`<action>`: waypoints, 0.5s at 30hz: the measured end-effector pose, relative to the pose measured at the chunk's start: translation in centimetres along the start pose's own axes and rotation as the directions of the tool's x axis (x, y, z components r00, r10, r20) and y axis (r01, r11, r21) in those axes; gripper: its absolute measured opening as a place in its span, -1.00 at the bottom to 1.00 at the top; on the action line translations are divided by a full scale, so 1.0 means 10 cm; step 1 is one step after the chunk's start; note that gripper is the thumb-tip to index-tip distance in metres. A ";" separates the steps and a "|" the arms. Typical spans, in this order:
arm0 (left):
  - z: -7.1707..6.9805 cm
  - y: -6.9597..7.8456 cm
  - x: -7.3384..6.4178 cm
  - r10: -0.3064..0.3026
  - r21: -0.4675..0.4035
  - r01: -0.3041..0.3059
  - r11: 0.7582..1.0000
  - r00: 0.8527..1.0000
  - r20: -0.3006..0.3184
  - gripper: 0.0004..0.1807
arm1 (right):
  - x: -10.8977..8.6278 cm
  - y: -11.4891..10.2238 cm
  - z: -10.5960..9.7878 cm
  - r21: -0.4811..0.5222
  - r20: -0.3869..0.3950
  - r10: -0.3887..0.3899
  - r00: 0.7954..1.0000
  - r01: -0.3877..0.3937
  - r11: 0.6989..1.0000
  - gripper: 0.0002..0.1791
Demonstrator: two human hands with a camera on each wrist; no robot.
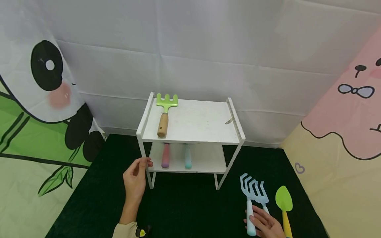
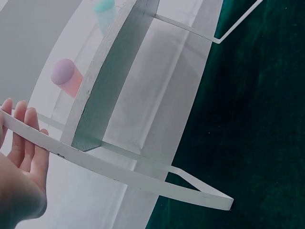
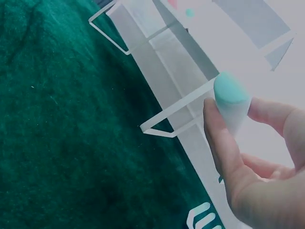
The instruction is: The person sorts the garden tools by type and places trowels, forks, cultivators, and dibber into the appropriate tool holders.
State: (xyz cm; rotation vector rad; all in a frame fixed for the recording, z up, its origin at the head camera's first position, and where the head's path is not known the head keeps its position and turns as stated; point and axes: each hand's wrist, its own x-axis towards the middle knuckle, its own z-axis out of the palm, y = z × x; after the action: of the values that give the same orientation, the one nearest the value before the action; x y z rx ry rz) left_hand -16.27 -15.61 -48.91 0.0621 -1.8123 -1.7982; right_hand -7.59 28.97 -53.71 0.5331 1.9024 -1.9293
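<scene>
My left hand (image 1: pixel 135 180) grips the front left leg of a small white two-tier shelf (image 1: pixel 202 122). In the left wrist view its fingers (image 2: pixel 29 138) lie behind the white bar. My right hand (image 1: pixel 265 223) holds a light blue hand rake (image 1: pixel 249 206) by its handle, prongs pointing away. The right wrist view shows the handle's teal end (image 3: pixel 231 90) between thumb and fingers. Close beside it is a second light blue hand rake (image 1: pixel 261 195), its handle partly hidden by the hand. A green hand rake with a wooden handle (image 1: pixel 163 125) lies on the upper tier, at the left.
On the lower tier, a pink handle (image 1: pixel 165 157) and a light teal handle (image 1: pixel 188 157) point forward; their heads are hidden. A green trowel with a yellow handle (image 1: pixel 284 200) lies at the right on the dark green cloth (image 1: pixel 184 205). Printed fabric walls surround the area.
</scene>
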 end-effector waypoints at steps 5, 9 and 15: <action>0.00 0.00 0.00 -0.004 0.004 0.004 1.000 1.000 -0.002 -0.69 | -0.08 -0.07 0.04 -0.013 0.013 -0.025 1.000 0.026 1.000 -0.07; -0.01 0.00 0.00 -0.003 0.007 0.003 1.000 1.000 -0.003 -0.70 | -0.16 -0.13 0.08 0.002 -0.002 -0.032 0.999 0.032 0.999 -0.05; 0.01 0.04 0.00 -0.016 0.011 0.017 1.000 1.000 -0.013 -0.72 | -0.28 -0.20 0.13 0.018 -0.026 -0.050 0.998 0.051 0.999 -0.04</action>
State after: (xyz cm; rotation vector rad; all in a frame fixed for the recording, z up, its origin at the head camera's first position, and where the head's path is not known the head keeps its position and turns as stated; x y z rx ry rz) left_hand -16.12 -15.46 -48.51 0.0929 -1.8174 -1.7955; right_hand -6.17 27.72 -50.54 0.5225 1.9332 -1.9824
